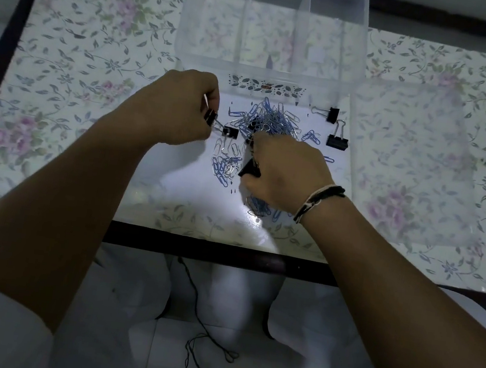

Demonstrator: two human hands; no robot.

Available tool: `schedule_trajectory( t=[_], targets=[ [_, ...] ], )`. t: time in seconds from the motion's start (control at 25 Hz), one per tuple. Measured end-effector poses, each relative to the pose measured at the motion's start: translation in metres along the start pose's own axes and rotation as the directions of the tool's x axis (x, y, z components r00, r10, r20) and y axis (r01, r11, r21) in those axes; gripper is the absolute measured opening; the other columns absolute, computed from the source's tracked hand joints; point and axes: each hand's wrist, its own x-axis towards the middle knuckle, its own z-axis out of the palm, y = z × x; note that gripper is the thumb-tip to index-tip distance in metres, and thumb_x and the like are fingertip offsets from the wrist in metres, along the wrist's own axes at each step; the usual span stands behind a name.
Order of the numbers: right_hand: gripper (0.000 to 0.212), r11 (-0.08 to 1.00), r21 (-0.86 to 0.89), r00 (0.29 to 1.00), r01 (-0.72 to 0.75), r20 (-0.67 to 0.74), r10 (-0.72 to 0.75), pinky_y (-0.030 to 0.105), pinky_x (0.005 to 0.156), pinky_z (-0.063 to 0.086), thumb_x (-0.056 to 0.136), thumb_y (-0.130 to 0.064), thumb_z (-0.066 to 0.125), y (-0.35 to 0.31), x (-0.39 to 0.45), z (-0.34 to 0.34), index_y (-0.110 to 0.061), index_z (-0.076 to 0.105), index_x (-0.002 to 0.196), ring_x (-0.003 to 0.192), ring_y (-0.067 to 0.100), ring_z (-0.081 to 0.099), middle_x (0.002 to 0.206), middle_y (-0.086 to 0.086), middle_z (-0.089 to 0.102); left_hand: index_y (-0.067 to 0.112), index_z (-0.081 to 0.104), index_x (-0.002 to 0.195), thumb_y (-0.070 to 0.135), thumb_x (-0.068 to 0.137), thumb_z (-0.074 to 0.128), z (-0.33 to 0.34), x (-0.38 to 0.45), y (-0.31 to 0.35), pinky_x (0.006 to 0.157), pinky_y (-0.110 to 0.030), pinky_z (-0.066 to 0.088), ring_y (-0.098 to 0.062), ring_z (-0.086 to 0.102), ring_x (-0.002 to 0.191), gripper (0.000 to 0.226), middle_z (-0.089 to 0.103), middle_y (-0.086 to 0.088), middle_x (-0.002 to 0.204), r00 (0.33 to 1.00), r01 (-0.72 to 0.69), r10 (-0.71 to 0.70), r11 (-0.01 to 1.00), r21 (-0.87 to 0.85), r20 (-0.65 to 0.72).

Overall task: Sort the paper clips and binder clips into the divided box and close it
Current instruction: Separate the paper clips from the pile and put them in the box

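Note:
A heap of blue and silver paper clips (pixel 270 121) lies on the table in front of the clear divided box (pixel 273 24), whose compartments look bare. My left hand (pixel 180 107) pinches a black binder clip (pixel 211 117) at the heap's left edge. Beside it lies another binder clip (pixel 230 132). My right hand (pixel 283 173) rests over the heap's near side, fingers closed on a black binder clip (pixel 250 168). Two more binder clips (pixel 332 114) (pixel 337 141) lie to the right of the heap.
The box's clear lid (pixel 411 162) lies flat on the floral tablecloth to the right of the box. More paper clips (pixel 258 209) are scattered under my right wrist. The table's dark front edge (pixel 196 250) runs just below my forearms.

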Motion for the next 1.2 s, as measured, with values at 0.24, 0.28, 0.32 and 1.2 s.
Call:
schedule_trajectory(
  t=[0.24, 0.28, 0.32, 1.2],
  targets=[
    [0.021, 0.950, 0.304, 0.996, -0.077, 0.064, 0.060, 0.039, 0.071, 0.055, 0.080, -0.017, 0.058, 0.018, -0.004, -0.022, -0.015, 0.058, 0.101, 0.080, 0.024, 0.062, 0.087, 0.003, 0.067, 0.018, 0.061, 0.098, 0.001, 0.076, 0.061, 0.007, 0.010, -0.013, 0.075, -0.042, 0.053, -0.031, 0.062, 0.093, 0.027, 0.066, -0.005, 0.099, 0.982, 0.100, -0.074, 0.984, 0.149, -0.173],
    [0.021, 0.963, 0.262, 0.997, -0.065, 0.049, 0.054, 0.038, 0.071, 0.054, 0.080, -0.018, 0.058, 0.019, -0.004, -0.022, -0.016, 0.059, 0.101, 0.082, 0.024, 0.062, 0.091, 0.002, 0.065, 0.018, 0.061, 0.100, 0.002, 0.077, 0.061, 0.008, 0.011, -0.012, 0.075, -0.043, 0.052, -0.032, 0.061, 0.094, 0.028, 0.064, -0.006, 0.102, 0.977, 0.127, -0.094, 0.977, 0.170, -0.194],
    [0.021, 0.978, 0.205, 0.999, -0.041, 0.032, 0.035, 0.036, 0.070, 0.053, 0.080, -0.019, 0.059, 0.019, -0.005, -0.020, -0.018, 0.060, 0.101, 0.083, 0.024, 0.061, 0.096, 0.002, 0.062, 0.017, 0.061, 0.106, 0.003, 0.078, 0.063, 0.009, 0.012, -0.012, 0.075, -0.043, 0.051, -0.034, 0.059, 0.098, 0.031, 0.062, -0.009, 0.108, 0.970, 0.146, -0.101, 0.969, 0.199, -0.219],
    [0.037, 0.982, 0.068, 0.961, -0.176, -0.204, 0.187, 0.041, 0.087, 0.046, 0.083, -0.024, 0.070, 0.085, 0.006, -0.033, -0.013, 0.062, 0.117, 0.111, 0.036, 0.050, 0.118, 0.014, 0.057, 0.013, 0.059, 0.093, 0.026, 0.075, 0.067, 0.046, 0.014, 0.023, 0.067, -0.033, 0.042, -0.029, 0.058, 0.084, 0.023, 0.060, -0.008, 0.093, 0.985, 0.116, -0.086, 0.973, 0.202, -0.149]
  ],
)
